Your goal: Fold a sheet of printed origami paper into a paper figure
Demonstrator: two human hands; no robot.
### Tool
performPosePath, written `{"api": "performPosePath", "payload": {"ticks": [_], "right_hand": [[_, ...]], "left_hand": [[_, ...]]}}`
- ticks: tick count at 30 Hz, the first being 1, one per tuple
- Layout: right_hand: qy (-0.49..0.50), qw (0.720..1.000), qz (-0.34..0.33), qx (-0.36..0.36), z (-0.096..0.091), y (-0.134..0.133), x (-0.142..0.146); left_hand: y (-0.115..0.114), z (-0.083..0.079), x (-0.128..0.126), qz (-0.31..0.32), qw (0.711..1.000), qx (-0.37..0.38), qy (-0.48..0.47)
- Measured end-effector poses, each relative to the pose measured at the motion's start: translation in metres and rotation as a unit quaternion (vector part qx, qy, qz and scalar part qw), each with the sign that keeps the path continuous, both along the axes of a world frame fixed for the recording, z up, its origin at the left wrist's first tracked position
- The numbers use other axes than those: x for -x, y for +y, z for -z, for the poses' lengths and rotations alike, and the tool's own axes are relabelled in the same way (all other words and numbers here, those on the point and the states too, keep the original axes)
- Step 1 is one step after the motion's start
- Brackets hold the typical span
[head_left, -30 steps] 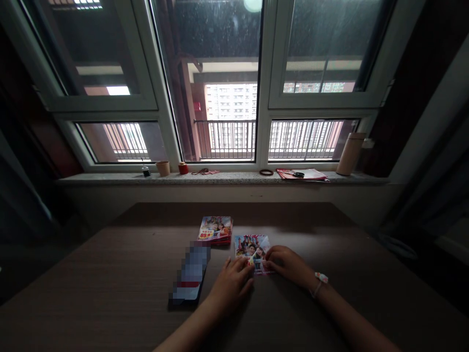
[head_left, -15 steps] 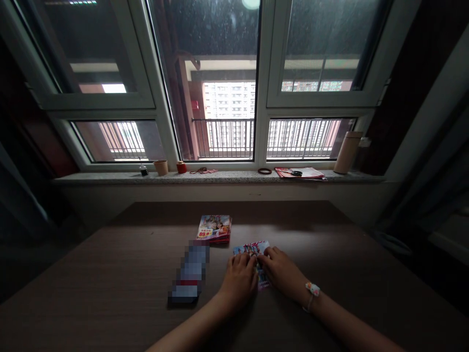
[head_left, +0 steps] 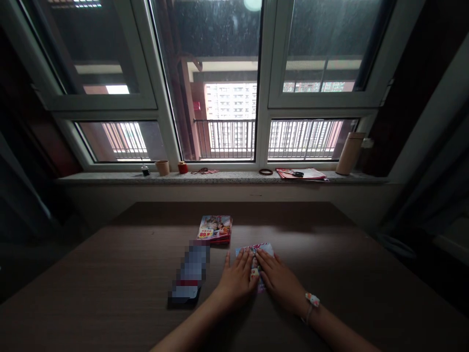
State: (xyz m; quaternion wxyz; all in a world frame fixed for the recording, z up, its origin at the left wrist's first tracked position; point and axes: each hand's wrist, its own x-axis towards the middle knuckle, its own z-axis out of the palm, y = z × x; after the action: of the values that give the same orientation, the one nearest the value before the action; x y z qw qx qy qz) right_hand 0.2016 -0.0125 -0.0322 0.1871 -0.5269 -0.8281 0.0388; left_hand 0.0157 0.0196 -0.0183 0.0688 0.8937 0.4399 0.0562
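A colourful printed leaflet (head_left: 255, 264) lies on the brown table (head_left: 110, 274), mostly covered by both hands. My left hand (head_left: 240, 278) rests flat on its left part, fingers stretched forward and thumb toward the middle. On the right part, my right hand (head_left: 280, 281) also lies flat with its fingers extended; a bracelet with a white charm is on that wrist. Beyond my left hand sits a stack of similar printed leaflets (head_left: 215, 229), the top one marked 89.9. A phone-like object (head_left: 190, 271), blurred into blocks, lies left of my left hand.
Along the stone windowsill (head_left: 234, 178) stand a paper cup (head_left: 162, 167), a small red jar (head_left: 182, 167), a dark ring-shaped band (head_left: 266, 172), papers (head_left: 311, 174) with scissors (head_left: 298, 174) on top, and a tall beige flask (head_left: 350, 153). The window is behind them.
My fingers were bent at the leaflet's middle; now both hands are stretched out flat on it. The view has shifted slightly.
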Motion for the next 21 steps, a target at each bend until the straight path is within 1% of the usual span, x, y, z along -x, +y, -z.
{"api": "performPosePath", "payload": {"ticks": [5,9,14,17,19,21], "right_hand": [[-0.024,0.998,0.044,0.034,-0.008,-0.001,-0.016],[-0.025,0.998,0.045,0.042,-0.008,0.0,-0.027],[-0.021,0.997,0.046,0.052,-0.009,0.001,-0.026],[-0.005,0.997,0.067,0.025,-0.01,0.001,-0.021],[0.015,0.996,0.085,-0.018,-0.008,0.002,-0.017],[0.034,0.994,0.086,-0.059,-0.006,0.002,-0.012]], "left_hand": [[0.001,-0.007,0.012,-0.026,1.0,-0.005,-0.008],[0.001,-0.009,0.016,-0.031,0.999,-0.004,-0.004],[0.0,-0.007,0.015,-0.036,0.999,-0.016,-0.017],[-0.002,-0.008,0.011,-0.032,0.998,-0.044,-0.042],[-0.003,-0.007,0.008,-0.017,0.995,-0.069,-0.066],[-0.004,-0.006,0.004,0.01,0.993,-0.085,-0.085]]}}
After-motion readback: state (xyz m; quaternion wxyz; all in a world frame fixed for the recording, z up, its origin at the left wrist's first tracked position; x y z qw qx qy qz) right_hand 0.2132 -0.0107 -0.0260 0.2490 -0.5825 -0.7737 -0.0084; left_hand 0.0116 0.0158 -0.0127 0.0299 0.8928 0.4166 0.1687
